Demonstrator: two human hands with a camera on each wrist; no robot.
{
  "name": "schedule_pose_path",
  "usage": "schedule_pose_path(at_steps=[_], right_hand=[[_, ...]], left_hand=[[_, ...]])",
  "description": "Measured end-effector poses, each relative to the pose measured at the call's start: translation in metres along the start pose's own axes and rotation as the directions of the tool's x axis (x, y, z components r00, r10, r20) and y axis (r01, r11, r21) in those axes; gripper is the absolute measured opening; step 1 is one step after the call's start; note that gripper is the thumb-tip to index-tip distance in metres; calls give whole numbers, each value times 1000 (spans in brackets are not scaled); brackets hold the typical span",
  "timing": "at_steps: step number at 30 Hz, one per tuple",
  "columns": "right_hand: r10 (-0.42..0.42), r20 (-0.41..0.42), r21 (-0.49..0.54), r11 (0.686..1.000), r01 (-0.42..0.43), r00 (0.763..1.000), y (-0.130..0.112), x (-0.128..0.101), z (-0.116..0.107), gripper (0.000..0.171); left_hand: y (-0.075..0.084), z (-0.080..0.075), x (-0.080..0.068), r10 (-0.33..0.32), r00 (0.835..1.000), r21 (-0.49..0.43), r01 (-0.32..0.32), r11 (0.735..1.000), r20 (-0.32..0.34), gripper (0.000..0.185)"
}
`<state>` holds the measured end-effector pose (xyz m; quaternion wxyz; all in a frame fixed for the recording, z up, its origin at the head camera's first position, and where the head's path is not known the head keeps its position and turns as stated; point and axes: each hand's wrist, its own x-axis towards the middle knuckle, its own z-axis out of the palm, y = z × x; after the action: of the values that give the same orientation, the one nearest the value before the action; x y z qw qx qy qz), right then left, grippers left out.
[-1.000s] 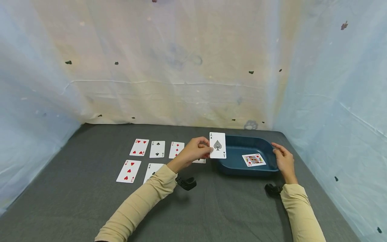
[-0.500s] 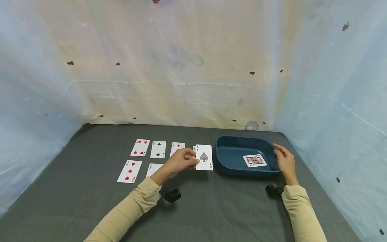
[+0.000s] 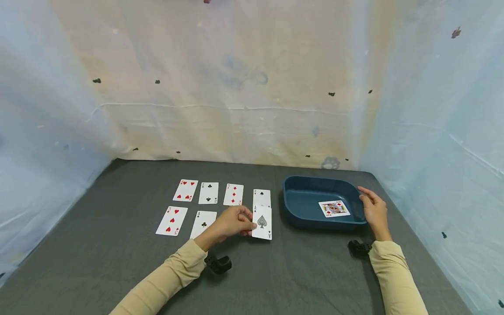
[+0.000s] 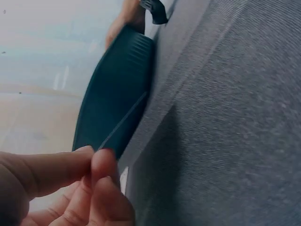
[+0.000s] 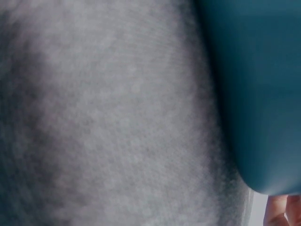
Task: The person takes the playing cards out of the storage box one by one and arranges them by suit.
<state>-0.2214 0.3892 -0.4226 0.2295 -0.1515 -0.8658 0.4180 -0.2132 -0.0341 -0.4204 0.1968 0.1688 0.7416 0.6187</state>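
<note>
My left hand (image 3: 232,224) pinches an ace of spades (image 3: 264,222) by its left edge. This card's top overlaps the two of spades (image 3: 261,197) in the head view. Seen from the left wrist, the ace is a thin line (image 4: 123,118) running out from thumb and fingertip, nearly edge-on. At the far right, my right hand (image 3: 375,213) holds the right end of a dark blue tray (image 3: 311,222). A king of diamonds (image 3: 334,208) lies face up inside it. The right wrist view has fingertips (image 5: 276,212) against the tray's outer wall.
Left of the ace, a three of diamonds (image 3: 234,194), a two of clubs (image 3: 208,193) and a four of hearts (image 3: 185,190) lie in a back row. In front are a three of hearts (image 3: 172,221) and a partly covered ace of clubs (image 3: 203,223). Grey cloth (image 3: 299,271) covers the table.
My left hand has carried the ace of spades left and toward me, from beside the tray to just in front of the two of spades. The right hand stays at the tray.
</note>
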Motion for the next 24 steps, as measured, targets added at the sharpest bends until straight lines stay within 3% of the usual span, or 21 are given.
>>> schedule_pose_path(at_steps=[6, 11, 18, 24], right_hand=[[-6, 4, -1, 1000, 6, 1000, 0, -1, -3, 36], [9, 19, -5, 1000, -9, 1000, -1, -1, -3, 37], [31, 30, -6, 1000, -31, 999, -1, 0, -3, 39], [29, 32, -4, 1000, -29, 999, -2, 0, -4, 39]], left_hand=[[-4, 4, -1, -36, 999, 39, 36, 999, 0, 16], [-5, 7, -2, -45, 997, 104, 51, 993, -58, 17], [-6, 12, -2, -24, 995, 256, 49, 965, -101, 23], [-3, 13, -1, -23, 993, 308, 57, 950, -113, 27]])
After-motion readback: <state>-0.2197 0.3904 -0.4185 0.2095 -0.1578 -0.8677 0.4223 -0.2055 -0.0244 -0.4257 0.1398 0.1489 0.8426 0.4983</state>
